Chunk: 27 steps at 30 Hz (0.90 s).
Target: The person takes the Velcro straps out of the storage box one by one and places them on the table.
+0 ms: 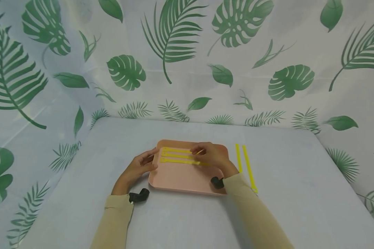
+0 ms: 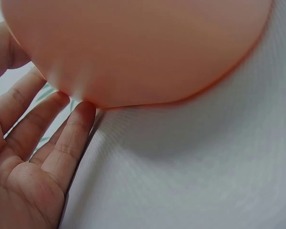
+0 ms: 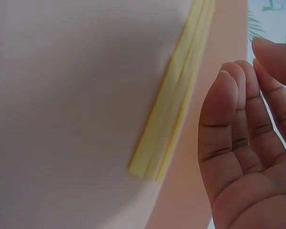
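A pink tray (image 1: 184, 178) lies on the table, with three flat yellow strips (image 1: 177, 161) side by side in its far half. Small holes show near the strips' left ends. My left hand (image 1: 140, 167) is at the tray's left edge; in the left wrist view its fingertips (image 2: 86, 112) touch the rim, fingers spread. Over the tray's right half hovers my right hand (image 1: 210, 154), covering the right part of the strips. Its fingers bend loosely and hold nothing in the right wrist view, where the strips (image 3: 164, 109) lie to the left of the hand (image 3: 248, 152).
Two more yellow strips (image 1: 248, 164) lie on the white table (image 1: 299, 193) just right of the tray, the nearer end of one beside my right sleeve. A leaf-printed cloth (image 1: 187, 79) hangs behind the table and along its sides.
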{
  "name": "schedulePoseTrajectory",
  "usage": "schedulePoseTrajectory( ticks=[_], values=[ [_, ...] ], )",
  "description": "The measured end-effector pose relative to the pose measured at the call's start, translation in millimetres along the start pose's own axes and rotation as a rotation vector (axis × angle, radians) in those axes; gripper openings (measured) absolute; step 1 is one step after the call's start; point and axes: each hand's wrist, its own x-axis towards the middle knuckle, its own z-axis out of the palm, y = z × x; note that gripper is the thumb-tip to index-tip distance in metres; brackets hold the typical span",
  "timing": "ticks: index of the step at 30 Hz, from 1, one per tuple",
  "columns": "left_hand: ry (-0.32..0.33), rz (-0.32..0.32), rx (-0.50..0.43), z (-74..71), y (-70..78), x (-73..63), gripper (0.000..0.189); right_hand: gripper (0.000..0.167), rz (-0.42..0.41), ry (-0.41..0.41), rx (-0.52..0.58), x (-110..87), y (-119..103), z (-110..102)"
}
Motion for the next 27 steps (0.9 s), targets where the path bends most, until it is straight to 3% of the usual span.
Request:
schedulePoseTrajectory(
  ticks=[27],
  values=[
    [0.004,-0.025,-0.009,-1.0,0.0,2.5,0.076,0.019,-0.046,-0.059,-0.137,14.8,7,22]
  ],
)
